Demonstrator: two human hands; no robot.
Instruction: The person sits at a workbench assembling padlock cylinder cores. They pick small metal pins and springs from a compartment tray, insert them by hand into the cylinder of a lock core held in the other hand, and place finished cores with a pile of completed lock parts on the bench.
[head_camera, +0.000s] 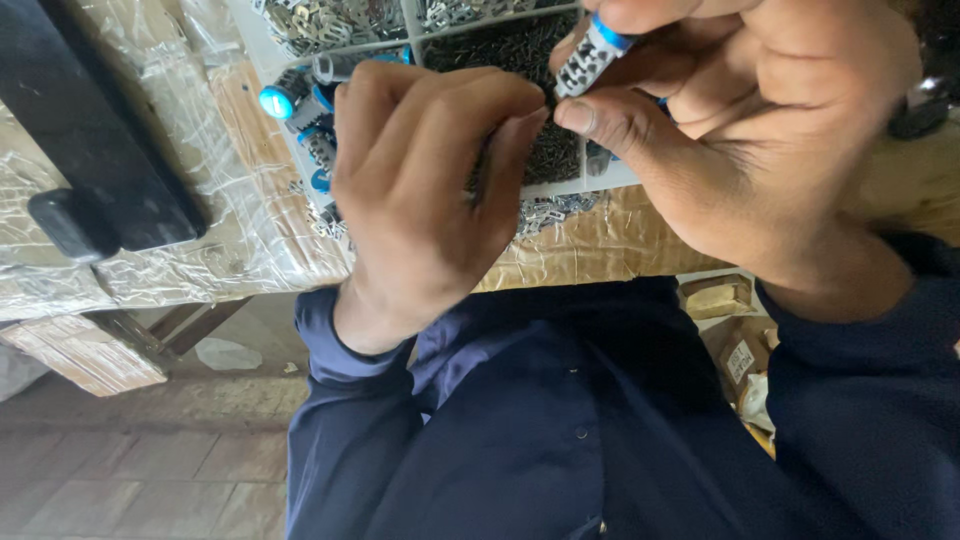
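Observation:
My right hand (760, 130) pinches a small grey part with a blue cap and a perforated metal strip (588, 60) between thumb and fingers. My left hand (425, 185) is curled with its fingertips touching the lower end of that part; whatever lies under those fingers is hidden. Both hands hover over a white divided tray (560, 188) whose compartments hold several small dark screws (500, 45) and small metal clips (330, 20). More grey and blue parts (290, 98) lie in the tray's left compartment.
The tray rests on a wooden bench wrapped in clear plastic (230, 190). A black bar-shaped tool (90, 150) lies at the left. Loose metal clips (545, 210) spill by the tray's near edge. Cardboard boxes (725, 310) sit under the bench at the right. My dark blue shirt fills the foreground.

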